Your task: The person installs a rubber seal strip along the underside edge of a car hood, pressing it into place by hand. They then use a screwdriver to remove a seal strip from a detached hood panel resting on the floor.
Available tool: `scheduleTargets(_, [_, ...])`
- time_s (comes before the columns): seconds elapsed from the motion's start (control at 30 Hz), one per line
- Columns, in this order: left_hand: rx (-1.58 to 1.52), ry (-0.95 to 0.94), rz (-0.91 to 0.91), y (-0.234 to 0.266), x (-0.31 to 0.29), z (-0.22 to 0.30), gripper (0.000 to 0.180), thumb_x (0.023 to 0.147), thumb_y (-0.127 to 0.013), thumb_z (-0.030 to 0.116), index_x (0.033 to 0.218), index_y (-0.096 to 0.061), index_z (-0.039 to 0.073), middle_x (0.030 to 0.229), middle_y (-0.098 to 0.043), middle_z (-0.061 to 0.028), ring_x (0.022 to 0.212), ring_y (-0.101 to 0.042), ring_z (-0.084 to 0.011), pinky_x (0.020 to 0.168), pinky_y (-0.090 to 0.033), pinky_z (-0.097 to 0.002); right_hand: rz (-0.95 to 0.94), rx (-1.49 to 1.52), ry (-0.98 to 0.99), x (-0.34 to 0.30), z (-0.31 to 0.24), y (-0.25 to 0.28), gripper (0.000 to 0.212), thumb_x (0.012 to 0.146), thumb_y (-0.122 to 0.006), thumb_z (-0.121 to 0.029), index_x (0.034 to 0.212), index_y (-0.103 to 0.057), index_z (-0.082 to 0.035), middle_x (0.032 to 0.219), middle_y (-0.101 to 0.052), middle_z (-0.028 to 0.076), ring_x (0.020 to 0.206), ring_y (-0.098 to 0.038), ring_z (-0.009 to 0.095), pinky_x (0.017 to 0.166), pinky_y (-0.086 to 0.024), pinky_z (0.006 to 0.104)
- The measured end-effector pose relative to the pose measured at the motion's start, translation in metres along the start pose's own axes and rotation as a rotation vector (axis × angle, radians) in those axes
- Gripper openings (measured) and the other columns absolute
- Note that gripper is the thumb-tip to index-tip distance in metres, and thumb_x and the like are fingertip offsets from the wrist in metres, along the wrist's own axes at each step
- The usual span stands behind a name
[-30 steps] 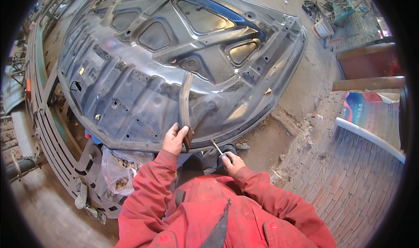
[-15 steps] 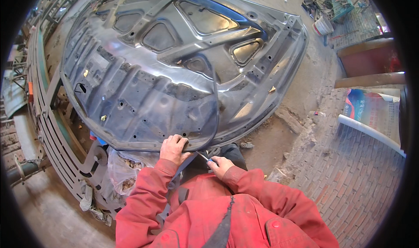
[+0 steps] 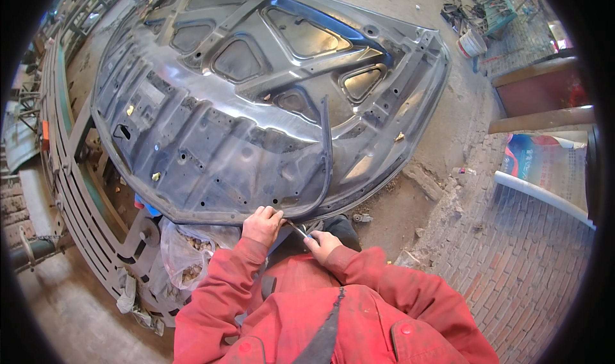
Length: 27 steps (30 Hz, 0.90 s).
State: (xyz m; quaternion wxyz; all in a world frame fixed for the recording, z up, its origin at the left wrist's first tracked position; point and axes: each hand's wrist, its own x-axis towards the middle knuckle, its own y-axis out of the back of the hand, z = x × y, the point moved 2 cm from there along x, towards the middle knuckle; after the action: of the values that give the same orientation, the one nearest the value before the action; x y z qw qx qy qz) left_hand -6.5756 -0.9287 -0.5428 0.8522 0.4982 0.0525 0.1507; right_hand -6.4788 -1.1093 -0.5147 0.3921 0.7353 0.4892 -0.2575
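A dark car hood [image 3: 250,152] lies with its ribbed inner side up before me. A black rubber seal strip [image 3: 330,152] runs along its near edge; its loose part curves up over the panel, its end free. My left hand [image 3: 261,226] is closed at the near edge, fingers pinching the strip there. Just right of it, my right hand [image 3: 323,243] is closed round what looks like a screwdriver [image 3: 302,231], a slim metal shaft with a bit of blue handle. The shaft points up-left to the hood's edge near my left fingers; its tip is hard to make out.
A slatted metal frame [image 3: 83,204] stands along the left. Beside my left arm hangs a clear plastic bag [image 3: 182,252] with brownish bits inside. To the right are a brick floor [image 3: 500,261], a curled printed sheet [image 3: 544,165] and a white bucket [image 3: 472,43].
My left hand has slid slightly right and down along the edge, closer to the tool. The strip's loose end has swung right and now stands straighter over the panel.
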Motion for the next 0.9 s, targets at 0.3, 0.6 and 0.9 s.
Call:
scheduleTargets(0.3, [0.017,0.0,0.022,-0.004,-0.004,0.005,0.019,0.081,-0.076,0.022,0.097,-0.07,0.012,0.088,-0.061,-0.0013,0.084,-0.062,-0.0214,0.069,-0.054,-0.0342,-0.057,0.031,-0.072,0.011,0.006,-0.009,0.041,0.099,-0.056,-0.038,0.112,-0.068,-0.001,0.101,-0.071,0.023,0.099,-0.068,0.039,0.088,-0.051,0.0455])
scheduleTargets(0.6, [-0.004,0.001,0.061,-0.006,-0.009,0.006,0.02,0.08,-0.076,0.02,0.097,-0.071,0.011,0.089,-0.063,-0.0017,0.084,-0.062,-0.0223,0.071,-0.054,-0.0343,0.061,0.029,0.051,0.008,0.016,-0.016,0.038,0.099,-0.059,-0.036,0.106,-0.068,0.001,0.083,-0.071,0.015,0.074,-0.068,0.026,0.071,-0.053,0.0399])
scheduleTargets(0.9, [-0.015,0.004,0.113,-0.013,-0.013,0.005,0.018,0.082,-0.076,0.017,0.097,-0.07,0.011,0.09,-0.064,-0.0024,0.084,-0.063,-0.0233,0.072,-0.055,-0.0347,0.02,0.009,0.089,0.019,0.022,-0.003,0.044,0.097,-0.06,-0.04,0.112,-0.071,-0.001,0.091,-0.073,0.02,0.083,-0.071,0.031,0.079,-0.054,0.0419])
